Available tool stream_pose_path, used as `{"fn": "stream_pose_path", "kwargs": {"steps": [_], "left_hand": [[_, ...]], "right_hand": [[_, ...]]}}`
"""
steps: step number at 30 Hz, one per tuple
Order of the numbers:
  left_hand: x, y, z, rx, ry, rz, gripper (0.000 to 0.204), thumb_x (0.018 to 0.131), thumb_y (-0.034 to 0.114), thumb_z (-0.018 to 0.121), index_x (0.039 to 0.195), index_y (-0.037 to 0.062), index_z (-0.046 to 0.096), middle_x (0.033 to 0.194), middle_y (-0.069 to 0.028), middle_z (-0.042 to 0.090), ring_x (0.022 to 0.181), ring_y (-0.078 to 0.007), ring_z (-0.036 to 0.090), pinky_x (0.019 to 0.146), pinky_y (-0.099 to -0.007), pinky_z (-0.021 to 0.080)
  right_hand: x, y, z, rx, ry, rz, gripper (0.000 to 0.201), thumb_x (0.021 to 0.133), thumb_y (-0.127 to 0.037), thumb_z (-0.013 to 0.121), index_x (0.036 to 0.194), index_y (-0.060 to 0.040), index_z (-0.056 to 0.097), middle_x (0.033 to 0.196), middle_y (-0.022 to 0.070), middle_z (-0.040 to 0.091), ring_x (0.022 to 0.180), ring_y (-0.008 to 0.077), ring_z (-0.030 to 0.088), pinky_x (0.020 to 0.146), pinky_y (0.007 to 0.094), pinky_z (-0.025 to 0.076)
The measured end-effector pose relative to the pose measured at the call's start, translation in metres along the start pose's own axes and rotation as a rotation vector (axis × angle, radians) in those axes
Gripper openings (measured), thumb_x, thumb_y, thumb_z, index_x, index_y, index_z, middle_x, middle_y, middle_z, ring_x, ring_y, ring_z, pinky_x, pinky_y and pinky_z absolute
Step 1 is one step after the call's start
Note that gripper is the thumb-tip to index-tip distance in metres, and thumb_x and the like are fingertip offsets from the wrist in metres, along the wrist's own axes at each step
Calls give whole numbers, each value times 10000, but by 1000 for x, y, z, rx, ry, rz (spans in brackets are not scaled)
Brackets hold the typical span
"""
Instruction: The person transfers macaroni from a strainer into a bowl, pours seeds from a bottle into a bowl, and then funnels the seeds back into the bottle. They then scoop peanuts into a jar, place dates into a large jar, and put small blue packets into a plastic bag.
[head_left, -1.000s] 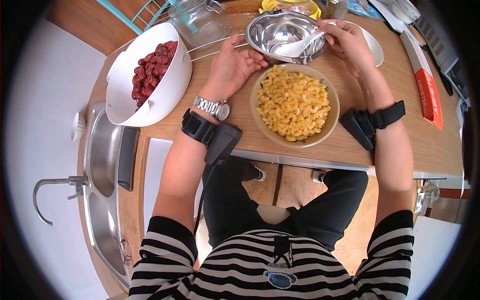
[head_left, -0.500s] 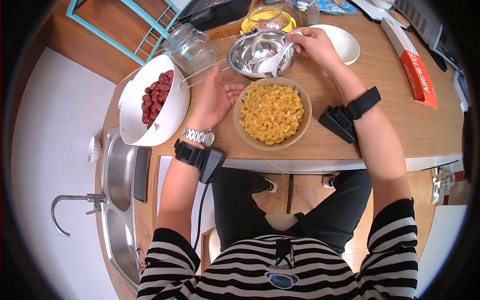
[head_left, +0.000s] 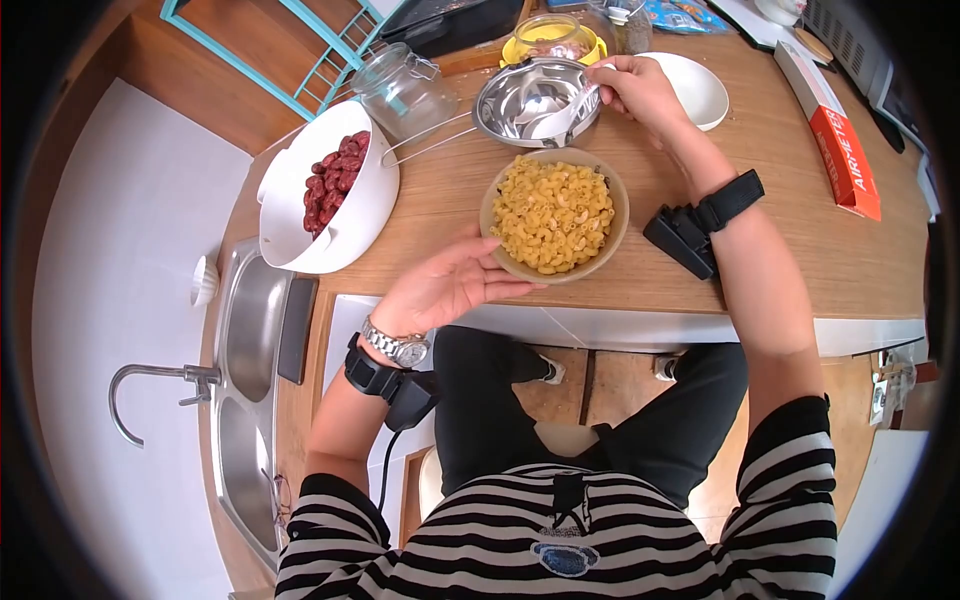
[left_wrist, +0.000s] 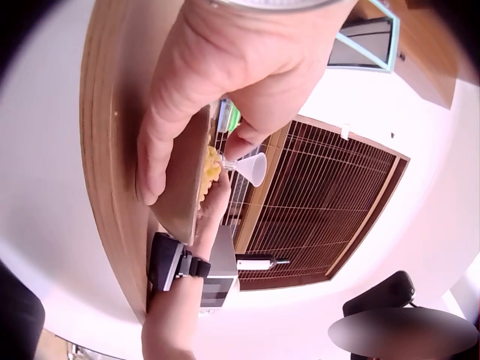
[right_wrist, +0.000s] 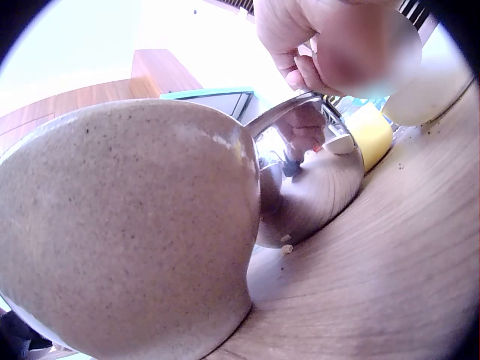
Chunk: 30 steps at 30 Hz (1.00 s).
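A beige bowl (head_left: 621, 215) full of elbow macaroni (head_left: 553, 215) stands near the counter's front edge. My left hand (head_left: 445, 285) holds its near left side, thumb at the rim and fingers along the outer wall; the left wrist view shows the wall (left_wrist: 180, 184) between them. Behind the macaroni bowl is a shiny metal bowl (head_left: 500, 105) with a long wire handle (head_left: 430, 143) pointing left. My right hand (head_left: 640, 95) pinches the handle of a white spoon (head_left: 550, 124), whose head sits within the metal bowl. In the right wrist view the beige bowl (right_wrist: 127, 217) blocks much of the scene.
At left stands a white container (head_left: 370, 215) with dark red, wrinkled date-like fruits (head_left: 338, 180). Behind are a clear glass jar (head_left: 400, 95), a yellow-rimmed container (head_left: 512, 52) and a white dish (head_left: 700, 90). A red-and-white box (head_left: 843, 165) lies right; a sink (head_left: 250, 330) is left.
My left hand has come down from beside the metal bowl's handle to the near left side of the macaroni bowl. My right hand keeps pinching the spoon over the metal bowl. The head view has shifted.
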<state>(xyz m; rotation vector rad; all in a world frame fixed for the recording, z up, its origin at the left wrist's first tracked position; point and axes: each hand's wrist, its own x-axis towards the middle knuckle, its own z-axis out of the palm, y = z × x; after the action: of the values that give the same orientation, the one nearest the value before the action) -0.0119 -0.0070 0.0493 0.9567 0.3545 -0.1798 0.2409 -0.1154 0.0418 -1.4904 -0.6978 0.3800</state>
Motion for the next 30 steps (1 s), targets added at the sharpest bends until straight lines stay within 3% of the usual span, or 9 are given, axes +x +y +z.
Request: {"fn": "stream_pose_path", "kwargs": {"steps": [1,3,6,19,21,22,24,30], "left_hand": [[2,-2,1,1,1,3,442,857,165,362,1218,-42,214,1164,-260,374,1061,-398,405,895,-398,376],[8,-4,0,-104,0,-28,339,833,88,403,1131,-50,318,1137,-208,418,1048,-305,439,914,-410,357],[13,-5,-1,-139,23,-77,355,811,57,407,1131,-72,319,1143,-197,416,1059,-284,433,914,-415,357],[19,-8,-10,-216,18,-51,365,772,1,411,1117,-82,323,1148,-192,404,1061,-282,430,929,-412,351],[17,-8,-6,-205,30,-42,368,764,-9,407,1112,-89,322,1148,-192,402,1071,-282,420,942,-406,336],[16,-9,-6,-204,30,-41,368,764,-9,407,1112,-89,322,1148,-192,402,1071,-282,420,942,-406,336],[12,-9,-6,-224,89,-30,371,759,-12,401,1112,-94,320,1152,-193,397,1080,-281,408,950,-401,324],[2,-7,-3,-235,73,1,409,747,-7,402,1140,-75,311,1170,-180,385,1085,-273,404,944,-398,330]], "right_hand": [[0,-1,0,1,-2,-3,120,756,-174,547,760,-57,572,529,-49,452,436,24,362,387,164,269],[-2,-3,0,19,-7,3,123,759,-173,545,767,-53,568,540,-39,477,438,21,383,384,160,272],[-7,-10,3,52,-20,2,129,763,-176,541,769,-48,562,559,-26,508,436,22,399,382,156,274],[-2,-7,0,-5,-61,-17,141,765,-177,549,732,-42,573,573,-9,537,431,21,404,380,153,267],[-6,-12,0,17,-46,-33,168,739,-129,549,694,30,581,562,57,567,430,60,430,450,196,381],[-6,-11,0,17,-45,-34,168,739,-129,549,694,30,581,562,57,567,430,60,430,450,196,381],[-3,-8,-1,-14,-63,-6,139,766,-173,548,741,-41,584,579,0,554,431,17,404,375,154,263],[-3,-8,-4,29,-53,17,149,780,-168,521,814,-38,586,628,18,585,452,18,449,370,142,281]]}}
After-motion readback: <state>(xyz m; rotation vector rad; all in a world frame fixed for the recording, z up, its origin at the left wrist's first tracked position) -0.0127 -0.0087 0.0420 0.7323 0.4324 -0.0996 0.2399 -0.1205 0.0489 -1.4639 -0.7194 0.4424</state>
